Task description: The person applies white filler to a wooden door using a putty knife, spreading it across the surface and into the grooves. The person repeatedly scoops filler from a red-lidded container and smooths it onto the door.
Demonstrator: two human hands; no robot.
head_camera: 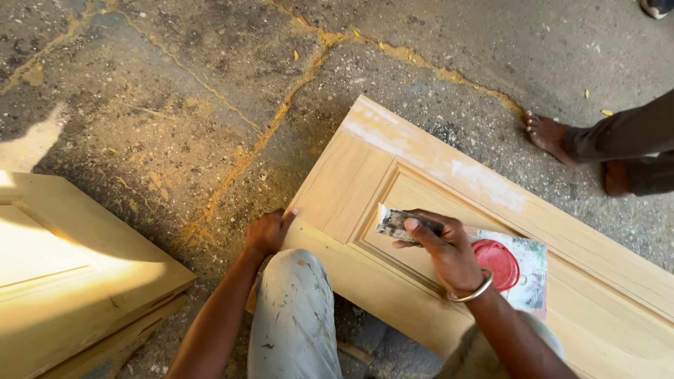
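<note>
A light wooden panelled door (449,168) lies flat on the concrete floor. My right hand (442,245) is shut on a putty knife (394,222) smeared with pale filler, its blade over the door's recessed panel. My left hand (267,231) rests on the door's near edge, fingers pressing the wood. A red lid (497,263) lies on a sheet of paper (530,270) on the door, just right of my right wrist. Pale filler patches streak the door's far rail.
Another wooden door (70,274) lies on a stack at the left. A second person's bare feet (551,137) and dark trouser legs stand at the right by the door's far edge. My knee in stained trousers (295,316) is between my arms. The cracked floor (175,105) carries sawdust.
</note>
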